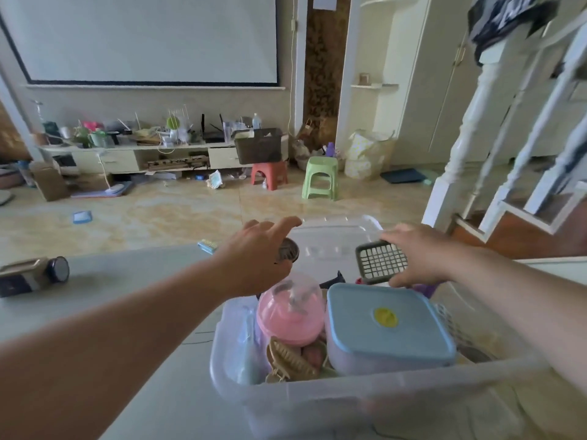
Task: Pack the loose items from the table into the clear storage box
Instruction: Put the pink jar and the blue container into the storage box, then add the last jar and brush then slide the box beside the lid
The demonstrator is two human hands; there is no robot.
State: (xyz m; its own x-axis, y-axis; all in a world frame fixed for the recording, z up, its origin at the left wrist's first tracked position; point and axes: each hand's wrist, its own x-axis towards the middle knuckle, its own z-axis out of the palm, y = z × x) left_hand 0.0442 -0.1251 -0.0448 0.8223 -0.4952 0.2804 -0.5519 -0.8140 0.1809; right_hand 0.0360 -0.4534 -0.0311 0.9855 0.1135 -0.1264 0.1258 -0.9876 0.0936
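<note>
No legible text anywhere.

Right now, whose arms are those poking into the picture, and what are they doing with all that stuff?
Those arms belong to a person who wears a camera on the head, so you see what that person sees, looking forward and down.

The left hand holds a small round dark thing; it is too blurry to name. The right hand holds a dark grid piece, like a little grate. Both are above the clear storage box, which stands on a pale table.

Inside the box you can see a pink domed container, a tub with a blue lid and a beige hair claw.

On the table to the left lies a dark bottle on its side, not yet packed. Behind is a living room floor with a green stool.
</note>
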